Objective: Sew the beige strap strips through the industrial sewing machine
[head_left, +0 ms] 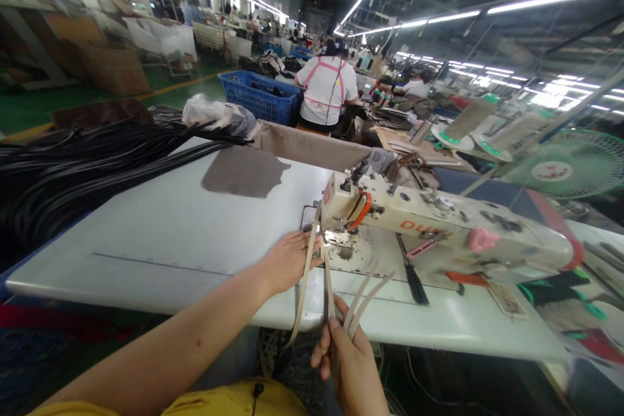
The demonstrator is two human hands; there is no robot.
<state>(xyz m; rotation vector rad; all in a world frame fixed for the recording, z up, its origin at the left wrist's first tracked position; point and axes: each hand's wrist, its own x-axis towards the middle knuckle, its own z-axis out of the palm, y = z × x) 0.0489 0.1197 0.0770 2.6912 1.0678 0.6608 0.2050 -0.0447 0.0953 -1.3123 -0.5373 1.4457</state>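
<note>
Right hand (348, 357) grip pinching tan straps (329, 286), left hand (290, 260) flat beside sewing machine (439, 221)

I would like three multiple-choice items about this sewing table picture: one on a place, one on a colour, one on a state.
1. Where does the left hand rest?
A. on the blue crate
B. on the white table beside the needle of the sewing machine
C. on the fan

2. What colour are the strips in the hands?
A. beige
B. red
C. green

3. How does the right hand stand?
A. flat and open on the table
B. out of view
C. closed on the strips' lower ends

Key: 1 B, its fingers lie on the table by the sewing machine; 2 A, the strips look pale tan; 3 C, the fingers pinch them below the table edge.
</note>
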